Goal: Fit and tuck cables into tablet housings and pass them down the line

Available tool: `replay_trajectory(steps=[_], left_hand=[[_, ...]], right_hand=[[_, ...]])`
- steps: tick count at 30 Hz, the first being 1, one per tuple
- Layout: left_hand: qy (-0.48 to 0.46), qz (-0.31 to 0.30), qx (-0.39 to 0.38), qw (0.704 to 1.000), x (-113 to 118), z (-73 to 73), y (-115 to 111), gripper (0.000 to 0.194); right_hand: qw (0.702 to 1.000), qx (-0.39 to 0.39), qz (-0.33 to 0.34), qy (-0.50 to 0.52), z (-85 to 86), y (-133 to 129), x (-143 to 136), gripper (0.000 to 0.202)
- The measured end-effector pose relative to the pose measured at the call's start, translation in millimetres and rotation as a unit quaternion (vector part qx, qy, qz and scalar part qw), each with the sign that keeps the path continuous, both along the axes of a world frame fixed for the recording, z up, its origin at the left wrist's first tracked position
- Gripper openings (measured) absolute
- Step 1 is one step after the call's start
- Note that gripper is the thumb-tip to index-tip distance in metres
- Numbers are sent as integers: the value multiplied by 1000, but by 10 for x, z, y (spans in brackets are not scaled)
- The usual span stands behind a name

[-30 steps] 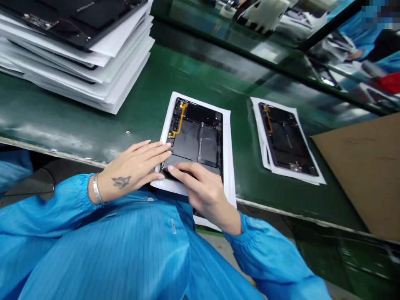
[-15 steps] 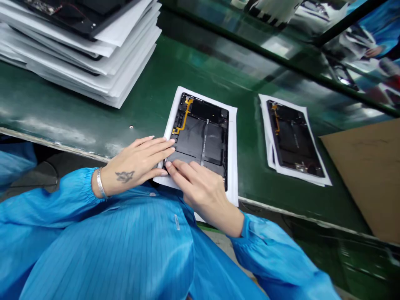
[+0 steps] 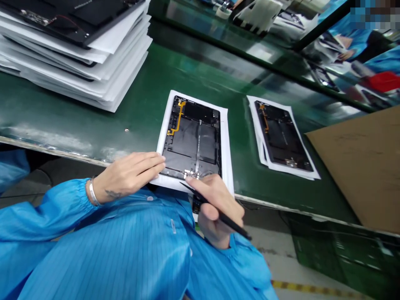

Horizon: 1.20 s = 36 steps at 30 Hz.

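Observation:
An opened tablet lies on white paper sheets in front of me, its dark inside facing up. An orange flex cable runs down its upper left part, and a small silvery circuit board sits at its near edge. My left hand lies flat, fingers stretched out, their tips at the tablet's lower left edge. In the fingers of my right hand are slim black tweezers, the pointed end toward the near edge. My right index fingertip is at the small board.
A tall stack of paper sheets with dark panels between them stands at the left. Another opened tablet on paper lies to the right, beside a cardboard sheet. A dark rail crosses behind; a co-worker's hand shows beyond.
My right hand has moved right along the tablet's near edge to the small board, and black tweezers now show in it. My left hand has shifted slightly down and back.

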<state>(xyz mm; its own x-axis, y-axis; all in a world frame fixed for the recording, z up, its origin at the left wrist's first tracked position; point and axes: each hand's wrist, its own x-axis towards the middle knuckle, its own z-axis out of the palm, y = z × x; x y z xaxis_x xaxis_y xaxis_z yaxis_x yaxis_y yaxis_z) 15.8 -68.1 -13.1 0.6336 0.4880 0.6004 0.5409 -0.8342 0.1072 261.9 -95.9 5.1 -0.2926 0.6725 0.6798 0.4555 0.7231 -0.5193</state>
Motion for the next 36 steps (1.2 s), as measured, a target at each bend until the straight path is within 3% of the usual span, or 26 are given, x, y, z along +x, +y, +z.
replay_trajectory(steps=[4,9,22,25,30,36], left_hand=[[2,5,0,1000,35,-11,-3,27],[1,12,-15,1000,53,-15,-20,27],[33,49,8,998,183,44,-84,27],[75,64,-1,995,256,84,-118,34],[121,101,-29,987,346,119,-164,46],[101,111,-19,988,367,107,-165,38]], right_hand=[[996,66,29,-58,-188,4,-15,35],[991,84,-21,-98,-315,-20,-5,41],[987,105,-107,-51,-389,-95,98,42],[996,56,-75,14,-249,-25,92,39],[988,-142,16,66,46,224,-85,19],[984,-173,31,20,40,303,-149,14]])
